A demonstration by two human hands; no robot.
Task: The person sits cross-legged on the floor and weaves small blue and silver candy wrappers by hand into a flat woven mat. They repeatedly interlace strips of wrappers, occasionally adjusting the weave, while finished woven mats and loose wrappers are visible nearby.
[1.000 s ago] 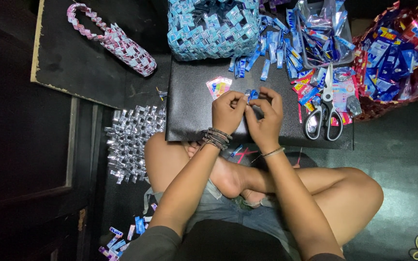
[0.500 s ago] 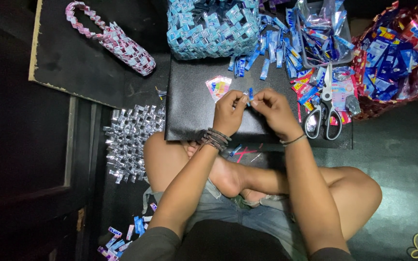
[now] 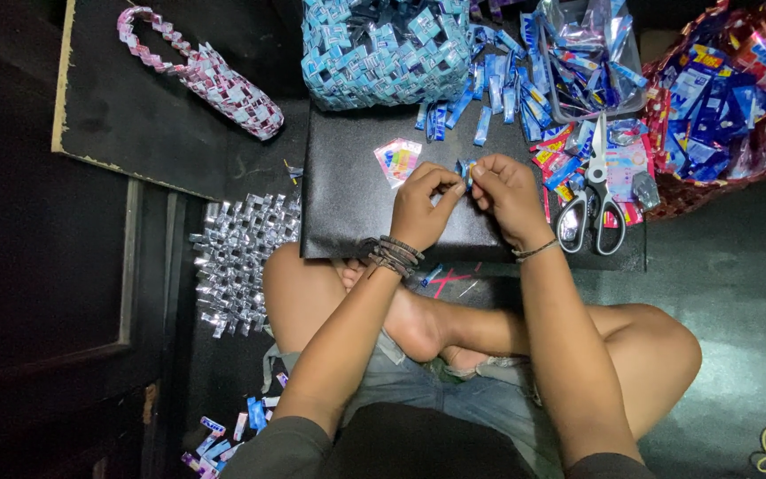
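Both hands pinch one small blue folded strip [image 3: 465, 170] between thumb and fingertips, the left hand [image 3: 420, 208] and right hand [image 3: 505, 195] closed tight on it above the black board [image 3: 347, 213]. A colourful wrapper [image 3: 398, 160] lies at ten o'clock of the strip, scissors [image 3: 591, 200] at three o'clock, and a blue woven basket [image 3: 387, 49] at twelve.

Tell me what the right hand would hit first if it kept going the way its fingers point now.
The right hand points left, its fingertips pinching a small blue folded strip. Straight on, it would meet the left hand, whose fingertips pinch the same strip from the other side. They look almost touching, though depth is unclear.
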